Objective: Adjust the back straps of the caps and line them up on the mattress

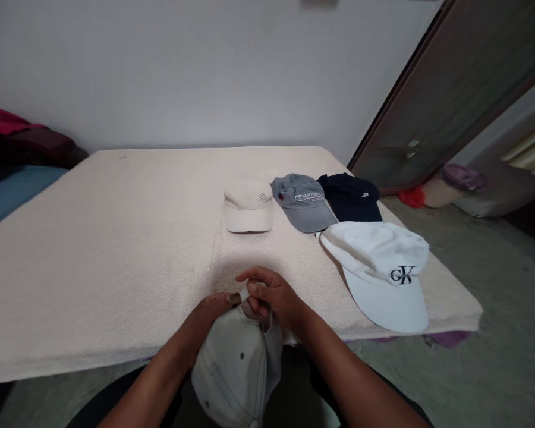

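Observation:
A pale grey baseball cap is between my two hands at the front edge of the bed, its back opening facing away from me. My left hand grips the cap's rear edge, with the thumb on the brass-coloured buckle. The fingers of my right hand pinch the light strap beside that buckle. Part of the strap is hidden behind those fingers. The cap's brim does not show.
On the bed lie a cream cap, a grey cap, a navy cap and a white cap near the right edge. Behind the bed stands a wall. A dark door is at right.

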`<action>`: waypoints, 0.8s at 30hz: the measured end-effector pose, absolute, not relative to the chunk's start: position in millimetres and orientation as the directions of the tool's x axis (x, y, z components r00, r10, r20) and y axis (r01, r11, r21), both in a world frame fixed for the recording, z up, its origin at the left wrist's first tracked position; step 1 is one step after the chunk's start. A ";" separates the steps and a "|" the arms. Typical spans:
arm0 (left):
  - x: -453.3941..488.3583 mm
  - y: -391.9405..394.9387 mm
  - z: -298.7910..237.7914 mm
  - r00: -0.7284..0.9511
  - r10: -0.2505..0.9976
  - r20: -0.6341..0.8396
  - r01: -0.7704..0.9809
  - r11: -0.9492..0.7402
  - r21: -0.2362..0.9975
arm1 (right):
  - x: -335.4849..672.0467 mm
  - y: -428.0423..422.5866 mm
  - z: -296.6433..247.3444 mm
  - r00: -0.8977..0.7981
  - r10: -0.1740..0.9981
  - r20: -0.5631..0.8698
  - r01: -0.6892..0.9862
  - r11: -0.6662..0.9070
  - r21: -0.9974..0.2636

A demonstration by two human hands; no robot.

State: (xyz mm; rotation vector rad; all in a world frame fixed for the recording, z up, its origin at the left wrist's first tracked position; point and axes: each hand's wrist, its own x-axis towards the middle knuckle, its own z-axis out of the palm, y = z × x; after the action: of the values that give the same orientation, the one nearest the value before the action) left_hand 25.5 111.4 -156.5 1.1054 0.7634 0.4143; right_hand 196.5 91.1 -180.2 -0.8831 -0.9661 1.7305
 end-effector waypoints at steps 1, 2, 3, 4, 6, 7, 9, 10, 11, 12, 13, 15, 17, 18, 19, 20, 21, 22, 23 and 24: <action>25.2 111.5 -156.8 0.675 0.655 -0.339 0.066 0.404 0.912 | 197.0 91.5 -180.2 -0.295 0.946 -0.135 -0.383 -0.247 -0.890; 24.9 111.7 -156.8 0.673 0.662 -0.330 0.071 0.387 0.919 | 197.5 92.0 -180.2 -0.294 0.946 -0.133 -0.382 -0.244 -0.891; 24.8 112.1 -156.5 0.672 0.670 -0.316 0.080 0.358 0.930 | 198.0 92.6 -180.3 -0.300 0.944 -0.136 -0.372 -0.247 -0.895; 24.9 112.5 -156.1 0.669 0.678 -0.303 0.096 0.325 0.941 | 198.4 93.2 -180.5 -0.311 0.940 -0.142 -0.357 -0.254 -0.899; 25.5 113.4 -155.2 0.680 0.674 -0.290 0.112 0.296 0.949 | 198.7 94.2 -181.0 -0.333 0.931 -0.149 -0.332 -0.263 -0.906; 26.0 113.7 -155.1 0.684 0.671 -0.287 0.106 0.298 0.949 | 198.6 94.4 -181.3 -0.342 0.928 -0.150 -0.326 -0.266 -0.907; 27.0 113.7 -155.6 0.687 0.668 -0.286 0.076 0.325 0.943 | 197.7 94.5 -181.5 -0.344 0.928 -0.145 -0.320 -0.261 -0.911; 27.4 113.6 -156.3 0.685 0.667 -0.293 0.057 0.352 0.934 | 197.2 94.2 -181.6 -0.341 0.930 -0.139 -0.318 -0.253 -0.914; 27.7 113.4 -157.2 0.683 0.662 -0.309 0.040 0.388 0.921 | 196.6 93.9 -181.5 -0.336 0.933 -0.130 -0.315 -0.242 -0.918; 27.8 113.2 -158.4 0.682 0.653 -0.329 0.025 0.428 0.903 | 196.0 93.5 -181.5 -0.329 0.937 -0.121 -0.312 -0.229 -0.922; 27.7 113.0 -159.8 0.684 0.640 -0.349 0.016 0.466 0.885 | 195.6 93.2 -181.6 -0.319 0.941 -0.111 -0.310 -0.214 -0.926; 26.9 112.7 -162.9 0.687 0.619 -0.380 0.018 0.509 0.861 | 195.3 92.8 -182.0 -0.303 0.948 -0.094 -0.308 -0.190 -0.932; 25.5 112.3 -166.2 0.684 0.624 -0.378 0.025 0.498 0.867 | 195.4 93.0 -183.0 -0.292 0.952 -0.086 -0.308 -0.179 -0.934; 24.7 112.0 -167.8 0.677 0.633 -0.375 0.021 0.492 0.870 | 195.4 93.3 -183.5 -0.292 0.953 -0.085 -0.305 -0.176 -0.936; 23.9 111.7 -169.1 0.670 0.640 -0.375 0.013 0.495 0.869 | 195.4 93.6 -184.1 -0.295 0.952 -0.085 -0.300 -0.177 -0.937; 23.2 111.3 -170.0 0.662 0.645 -0.381 0.003 0.507 0.862 | 195.3 94.0 -184.6 -0.302 0.949 -0.087 -0.292 -0.179 -0.940; 22.7 111.0 -170.6 0.652 0.649 -0.393 -0.008 0.523 0.852 | 195.1 94.3 -185.1 -0.309 0.947 -0.092 -0.280 -0.183 -0.942; 22.2 110.7 -170.8 0.640 0.653 -0.404 -0.017 0.538 0.843 | 194.8 94.5 -185.4 -0.318 0.943 -0.098 -0.267 -0.188 -0.945; 21.9 110.5 -170.6 0.634 0.655 -0.411 -0.022 0.547 0.837 | 194.4 94.7 -185.5 -0.325 0.940 -0.105 -0.255 -0.194 -0.947; 21.7 110.4 -170.0 0.631 0.658 -0.410 -0.029 0.549 0.835 | 193.9 94.8 -185.6 -0.327 0.938 -0.114 -0.245 -0.201 -0.948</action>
State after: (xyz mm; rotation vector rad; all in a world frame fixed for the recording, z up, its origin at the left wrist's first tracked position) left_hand 21.7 110.4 -170.0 0.9088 0.7970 0.4625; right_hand 193.9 94.8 -185.6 -0.9449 -1.1331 1.6787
